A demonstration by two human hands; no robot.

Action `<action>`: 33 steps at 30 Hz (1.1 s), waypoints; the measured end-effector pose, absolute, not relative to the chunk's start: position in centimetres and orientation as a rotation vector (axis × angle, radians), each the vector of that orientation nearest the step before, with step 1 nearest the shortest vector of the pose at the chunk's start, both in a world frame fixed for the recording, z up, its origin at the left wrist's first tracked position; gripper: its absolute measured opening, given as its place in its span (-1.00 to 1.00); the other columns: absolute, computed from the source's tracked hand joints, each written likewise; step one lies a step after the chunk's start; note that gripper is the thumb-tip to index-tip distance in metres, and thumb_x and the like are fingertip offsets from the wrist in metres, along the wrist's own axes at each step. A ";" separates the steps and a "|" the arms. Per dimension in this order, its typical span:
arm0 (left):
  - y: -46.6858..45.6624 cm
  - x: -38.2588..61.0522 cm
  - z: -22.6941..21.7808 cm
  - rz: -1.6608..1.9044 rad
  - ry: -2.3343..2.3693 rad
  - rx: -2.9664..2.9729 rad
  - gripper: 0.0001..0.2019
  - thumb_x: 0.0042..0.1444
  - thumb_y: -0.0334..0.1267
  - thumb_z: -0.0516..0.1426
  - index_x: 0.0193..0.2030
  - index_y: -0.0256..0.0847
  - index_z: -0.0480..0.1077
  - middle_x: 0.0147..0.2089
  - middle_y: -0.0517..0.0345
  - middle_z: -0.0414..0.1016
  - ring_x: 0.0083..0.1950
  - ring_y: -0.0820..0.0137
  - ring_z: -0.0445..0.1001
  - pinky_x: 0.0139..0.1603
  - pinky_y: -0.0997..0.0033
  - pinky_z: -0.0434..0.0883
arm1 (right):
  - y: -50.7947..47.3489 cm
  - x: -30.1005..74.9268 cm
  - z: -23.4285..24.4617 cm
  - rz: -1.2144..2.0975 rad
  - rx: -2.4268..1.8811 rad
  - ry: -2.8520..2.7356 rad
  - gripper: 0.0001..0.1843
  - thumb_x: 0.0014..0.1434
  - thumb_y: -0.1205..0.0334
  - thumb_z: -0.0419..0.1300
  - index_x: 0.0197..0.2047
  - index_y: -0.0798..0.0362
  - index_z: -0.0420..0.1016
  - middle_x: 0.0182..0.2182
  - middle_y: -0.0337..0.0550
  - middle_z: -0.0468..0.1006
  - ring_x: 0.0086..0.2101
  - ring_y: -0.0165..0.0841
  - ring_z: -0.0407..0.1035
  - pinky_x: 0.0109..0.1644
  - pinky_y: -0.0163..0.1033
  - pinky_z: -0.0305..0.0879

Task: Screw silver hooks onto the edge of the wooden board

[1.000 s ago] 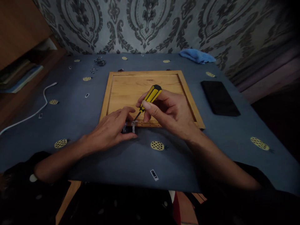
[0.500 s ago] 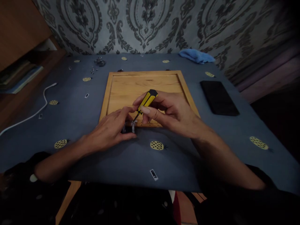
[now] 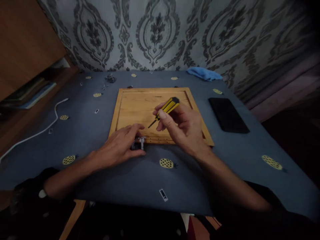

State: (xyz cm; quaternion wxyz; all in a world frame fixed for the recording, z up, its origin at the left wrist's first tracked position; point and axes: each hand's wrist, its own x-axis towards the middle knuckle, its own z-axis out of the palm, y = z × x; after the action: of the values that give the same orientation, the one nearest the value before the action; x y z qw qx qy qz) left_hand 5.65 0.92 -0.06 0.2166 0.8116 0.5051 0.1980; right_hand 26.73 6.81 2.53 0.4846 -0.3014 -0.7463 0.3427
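Note:
My right hand [image 3: 183,128] grips a yellow-and-black screwdriver [image 3: 169,106] between thumb and fingers. Its thin tip points down and left, above the wooden panel [image 3: 136,108] and apart from any metal. At the panel's near edge, left of the middle, sits a small grey metal fitting [image 3: 142,142] with short parts pointing toward me. My left hand [image 3: 122,141] is curled around this fitting, index finger over the panel edge and thumb below. Its other fingers partly hide the fitting. Several small dark holes show along the near edge, right of the fitting.
A pile of small metal parts [image 3: 110,78] lies at the back left, with loose small pieces [image 3: 103,87] beside it. A black phone-like slab [image 3: 228,115] rests on the right. A blue cloth [image 3: 205,73] lies by the wall. A white cable [image 3: 37,136] runs along the left.
My right hand has lifted the screwdriver off the metal fitting, up and to the right. My left hand stays at the fitting. The whole view has shifted slightly.

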 end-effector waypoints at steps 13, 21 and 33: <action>1.2 6.2 1.4 0.410 1.409 2.178 -0.43 0.10 -0.09 0.38 0.15 -0.14 0.25 0.10 -0.11 0.53 0.13 0.05 0.53 0.12 0.03 0.48 | 8.0 27.0 1.1 0.478 -0.739 -1.963 -0.79 0.44 0.17 0.06 -0.14 0.07 0.46 -0.43 -0.19 0.56 -0.43 -0.35 0.52 -0.34 -0.26 0.46; 2.6 3.6 1.9 0.610 1.546 2.174 -0.77 0.29 -0.05 0.21 -0.08 -0.13 0.36 -0.09 0.12 0.58 -0.08 0.31 0.57 -0.07 0.34 0.48 | 11.3 28.1 -2.1 0.241 -0.718 -2.150 -0.52 0.25 0.46 -0.02 0.19 0.01 0.40 0.13 0.08 0.54 0.12 -0.16 0.51 0.16 0.00 0.52; 18.7 -6.5 3.2 0.652 2.321 2.036 -0.64 0.34 -0.12 0.19 0.19 -0.24 0.39 0.18 -0.06 0.46 0.11 0.19 0.52 0.10 0.02 0.54 | 12.6 28.3 -5.3 0.101 -0.824 -2.387 -0.56 0.29 0.42 0.02 0.13 0.04 0.57 0.13 0.08 0.60 0.11 -0.10 0.52 0.18 0.12 0.51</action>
State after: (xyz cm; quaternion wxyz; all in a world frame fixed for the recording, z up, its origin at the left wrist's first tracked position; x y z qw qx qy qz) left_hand -6.53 18.69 3.24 -0.0070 0.6453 0.7354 0.2067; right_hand 28.28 12.65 -5.34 0.3025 -0.3108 -0.9002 0.0382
